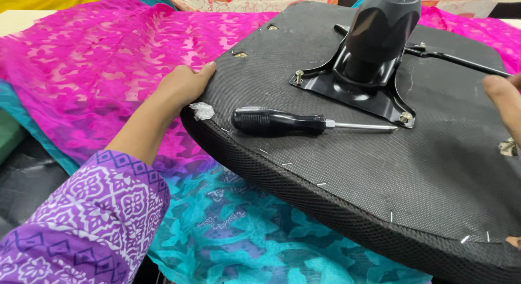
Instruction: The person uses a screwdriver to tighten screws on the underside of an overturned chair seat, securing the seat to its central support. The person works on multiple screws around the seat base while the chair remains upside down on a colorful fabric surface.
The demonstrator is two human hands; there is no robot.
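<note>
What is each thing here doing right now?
Chair seat: upside down, tilted, resting on cloth.
Screwdriver: lying loose on the seat, untouched.
Metal bracket: bolted to the seat.
Left hand: gripping the seat's edge.
Right hand: at the right edge, mostly out of view.
Pink and teal cloth: spread flat underneath.

The chair seat (347, 175) lies upside down and tilted on pink and teal cloth — black fabric underside stapled along its mesh rim, a black metal plate with column bolted near the middle.
</note>
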